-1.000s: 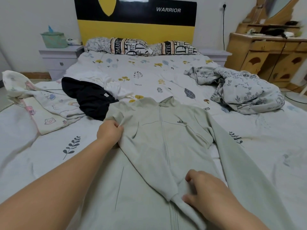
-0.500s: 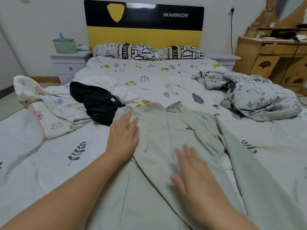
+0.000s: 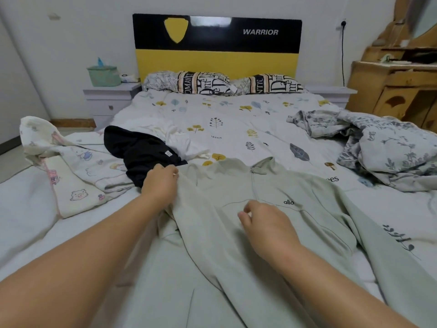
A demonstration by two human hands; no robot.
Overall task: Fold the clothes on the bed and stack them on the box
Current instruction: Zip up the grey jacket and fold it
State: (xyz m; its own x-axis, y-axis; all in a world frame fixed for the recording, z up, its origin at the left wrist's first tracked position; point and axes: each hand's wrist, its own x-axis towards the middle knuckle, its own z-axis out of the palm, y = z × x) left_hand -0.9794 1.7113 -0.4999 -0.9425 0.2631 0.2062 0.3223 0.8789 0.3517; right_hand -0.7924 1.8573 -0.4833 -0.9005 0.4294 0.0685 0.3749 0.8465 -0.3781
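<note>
Our left hand point(image 3: 160, 185) pinches the soft, light jacket point(image 3: 236, 233) at its shoulder; our right hand point(image 3: 264, 223) hovers loosely curled, empty

2 bare forearms reach into view, no sleeves on either; the left hand point(image 3: 160, 183) and right hand point(image 3: 264, 223) wear nothing. Short nails.

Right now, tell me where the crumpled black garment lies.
In the head view, the crumpled black garment lies left of centre on the bed, just beyond the left hand, beside the pale green zip jacket.
</note>
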